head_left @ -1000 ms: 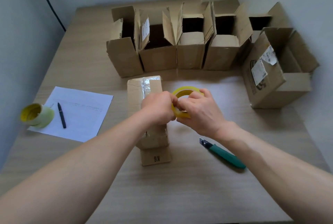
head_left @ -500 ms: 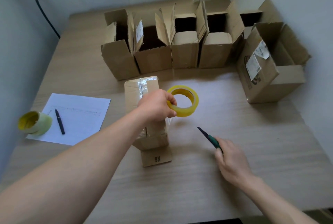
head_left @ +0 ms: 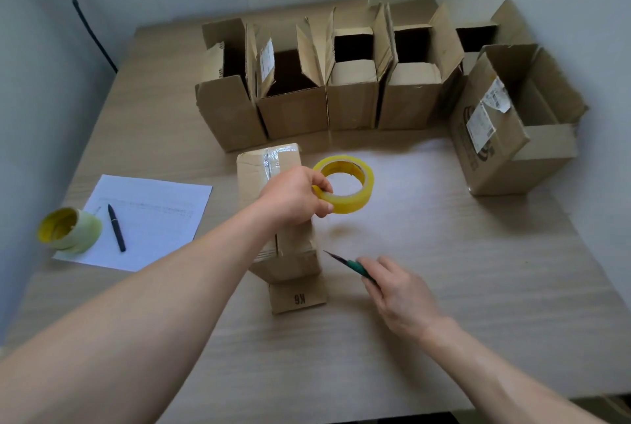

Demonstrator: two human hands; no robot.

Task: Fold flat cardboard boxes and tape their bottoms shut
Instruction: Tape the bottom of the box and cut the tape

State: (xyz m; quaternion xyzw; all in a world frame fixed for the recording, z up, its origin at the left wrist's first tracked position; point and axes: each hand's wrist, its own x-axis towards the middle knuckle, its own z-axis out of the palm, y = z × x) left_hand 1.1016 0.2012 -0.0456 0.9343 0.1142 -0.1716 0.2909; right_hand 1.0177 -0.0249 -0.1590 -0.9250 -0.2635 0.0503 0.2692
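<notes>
Currently: L hand (head_left: 296, 196) pinches tape roll (head_left: 344, 183) at its near-left rim, thumb through the core, roll held up beside the box (head_left: 273, 205) at frame centre. Box lies on the desk (head_left: 444, 287), taped seam visible along its top face, bottom flap w/ "9K" print sticking out toward camera. R hand (head_left: 397, 294) curled round green-handled knife (head_left: 348, 262), blade pointing upper left toward box and tape. Six finished boxes stand open along the top and right of frame.

Judgement: next step is prob. cutting the strip btwn roll and box; can't resolve the strip itself.

Risks:
- blade aimed twd L hand; a slip in cutting could nick fingers.
- slack tape may fold back and stick to itself.
- box not pinned down; a pull on the roll could drag it.
</notes>
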